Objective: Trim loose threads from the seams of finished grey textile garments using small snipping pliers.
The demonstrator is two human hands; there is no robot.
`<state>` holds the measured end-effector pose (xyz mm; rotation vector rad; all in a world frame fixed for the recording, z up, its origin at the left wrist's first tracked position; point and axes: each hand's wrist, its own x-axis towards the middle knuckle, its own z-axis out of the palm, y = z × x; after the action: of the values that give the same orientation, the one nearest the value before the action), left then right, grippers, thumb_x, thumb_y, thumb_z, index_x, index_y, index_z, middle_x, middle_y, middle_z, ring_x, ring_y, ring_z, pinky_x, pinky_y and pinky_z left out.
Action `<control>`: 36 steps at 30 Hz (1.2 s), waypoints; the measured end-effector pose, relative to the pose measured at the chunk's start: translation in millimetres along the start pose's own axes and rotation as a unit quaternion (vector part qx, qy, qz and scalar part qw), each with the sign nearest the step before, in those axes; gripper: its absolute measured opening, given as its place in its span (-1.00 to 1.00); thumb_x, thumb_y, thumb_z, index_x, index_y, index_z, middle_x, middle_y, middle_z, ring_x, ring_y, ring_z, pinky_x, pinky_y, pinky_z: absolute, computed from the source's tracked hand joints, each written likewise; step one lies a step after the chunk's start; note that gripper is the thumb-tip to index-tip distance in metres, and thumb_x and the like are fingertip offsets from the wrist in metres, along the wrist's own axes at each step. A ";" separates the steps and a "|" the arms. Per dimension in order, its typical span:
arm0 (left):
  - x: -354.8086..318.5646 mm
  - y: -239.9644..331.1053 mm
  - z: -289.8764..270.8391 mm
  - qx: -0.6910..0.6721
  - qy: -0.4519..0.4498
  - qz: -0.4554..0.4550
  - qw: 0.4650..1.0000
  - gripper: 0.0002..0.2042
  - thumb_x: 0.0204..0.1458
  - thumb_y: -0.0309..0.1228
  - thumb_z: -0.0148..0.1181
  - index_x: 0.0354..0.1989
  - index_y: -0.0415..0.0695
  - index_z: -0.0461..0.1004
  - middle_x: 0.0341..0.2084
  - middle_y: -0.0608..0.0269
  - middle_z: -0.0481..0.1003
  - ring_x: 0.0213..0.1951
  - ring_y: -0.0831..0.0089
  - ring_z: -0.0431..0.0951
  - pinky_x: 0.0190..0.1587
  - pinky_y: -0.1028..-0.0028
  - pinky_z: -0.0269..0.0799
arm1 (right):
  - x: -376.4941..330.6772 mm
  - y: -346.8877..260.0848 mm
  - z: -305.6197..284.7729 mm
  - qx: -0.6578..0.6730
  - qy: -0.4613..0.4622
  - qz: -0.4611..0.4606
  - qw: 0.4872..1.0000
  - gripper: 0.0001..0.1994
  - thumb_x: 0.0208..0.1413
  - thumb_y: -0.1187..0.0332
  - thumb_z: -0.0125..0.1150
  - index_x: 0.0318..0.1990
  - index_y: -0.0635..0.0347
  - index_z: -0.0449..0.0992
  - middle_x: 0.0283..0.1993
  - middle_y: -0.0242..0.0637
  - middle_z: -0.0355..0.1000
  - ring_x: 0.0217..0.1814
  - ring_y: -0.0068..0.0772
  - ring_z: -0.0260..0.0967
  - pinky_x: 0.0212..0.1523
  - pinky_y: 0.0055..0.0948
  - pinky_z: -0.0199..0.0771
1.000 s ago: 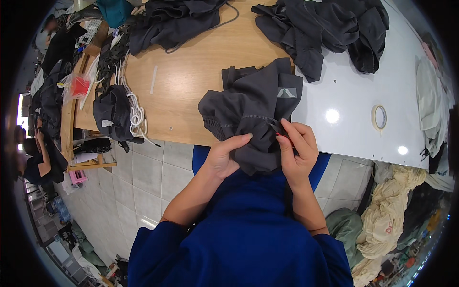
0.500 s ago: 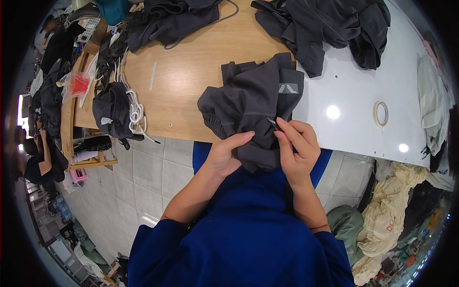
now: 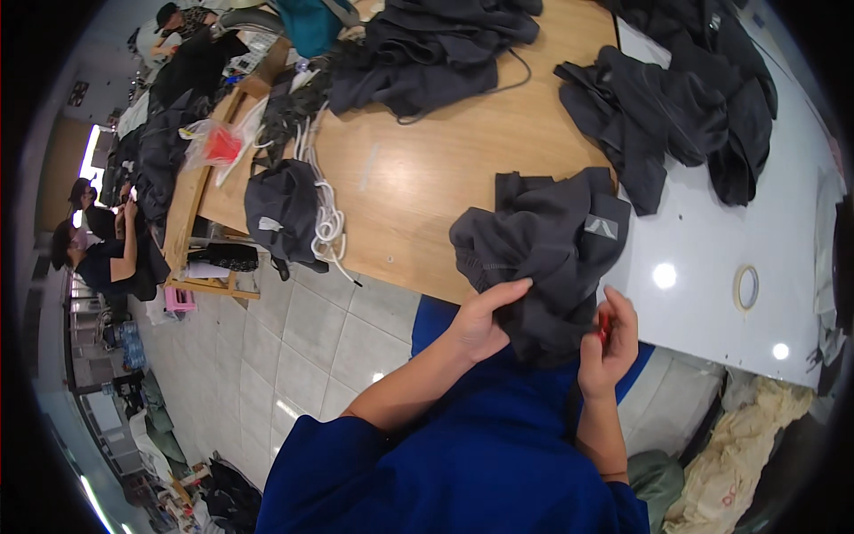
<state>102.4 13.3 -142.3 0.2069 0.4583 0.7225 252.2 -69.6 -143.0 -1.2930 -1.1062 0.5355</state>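
A dark grey garment (image 3: 551, 222) lies bunched over the near table edge, its lower part hanging toward my lap. It has a ribbed or gathered edge on its left and a light grey patch (image 3: 602, 229) on its right. My left hand (image 3: 480, 327) grips the near cloth, thumb on top and the other fingers hidden beneath. In my right hand (image 3: 612, 351), beside the garment's right side, a small red-handled tool (image 3: 605, 327) sits within the curled fingers. Its tip cannot be seen now.
More dark garments lie at the back (image 3: 427, 53) and far right (image 3: 676, 116). A tape roll (image 3: 745, 287) rests on the white tabletop (image 3: 694, 311). To the left are a dark cloth bundle (image 3: 283, 209) with white cord (image 3: 327, 227). Two people (image 3: 111, 258) work farther left.
My right hand has drawn back from the garment's seam, and the red tool is now within its fingers. My left hand keeps its hold. The whole view has shifted.
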 end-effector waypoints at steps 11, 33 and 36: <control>24.2 63.6 13.8 -0.015 0.010 0.025 1.000 -0.52 0.19 -0.20 -0.20 0.20 -0.24 0.11 0.18 0.10 0.19 0.18 0.22 0.22 0.22 0.23 0.06 | 30.4 23.2 8.3 0.103 -0.044 0.251 0.961 -0.91 0.03 0.50 0.19 -0.31 0.32 0.48 -0.54 -0.56 0.30 -0.53 -0.83 0.11 -0.53 -0.75 0.06; 8.4 15.3 15.1 0.280 0.029 -0.092 0.955 -0.77 0.19 -0.19 -0.08 -0.19 -0.08 0.33 -0.27 0.37 0.38 -0.26 0.62 0.42 -0.21 0.58 0.37 | 21.2 4.7 0.2 0.143 0.111 0.181 0.967 -0.64 -0.03 0.55 0.19 -0.05 0.25 0.27 -0.51 -0.56 0.07 -0.50 -0.79 -0.02 -0.47 -0.77 0.01; 12.3 2.7 5.2 0.208 -0.025 -0.101 0.973 -0.75 0.23 -0.23 -0.16 -0.12 -0.10 0.36 -0.21 0.32 0.39 -0.20 0.59 0.42 -0.12 0.56 0.36 | 0.3 5.6 -1.3 0.083 0.007 0.161 0.983 -0.49 -0.31 0.42 0.48 -0.25 0.17 0.22 -0.49 -0.54 0.11 -0.50 -0.74 0.02 -0.45 -0.71 0.12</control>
<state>111.3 23.5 -140.9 0.5623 0.5719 0.4134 254.9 -68.6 -148.0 -1.3317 -0.8255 0.8407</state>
